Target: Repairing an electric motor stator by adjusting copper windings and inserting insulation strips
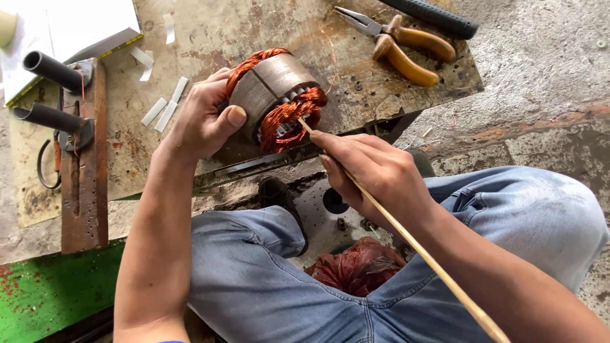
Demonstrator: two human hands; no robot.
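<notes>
My left hand (203,117) grips a round metal motor stator (270,86) wound with copper wire (289,117), tilting it on the worn workbench (254,32). Its thumb presses on the stator's grey steel side. My right hand (375,174) holds a long thin wooden stick (413,241) like a pen. The stick's tip touches the copper coil at the stator's open face. The stick's rear end runs down past my forearm to the lower right.
Orange-handled pliers (403,47) and a black handle (438,18) lie at the bench's far right. White paper strips (166,109) lie left of the stator. A wooden jig with two black tubes (54,95) stands at left. A bundle of old copper wire (359,267) lies between my knees.
</notes>
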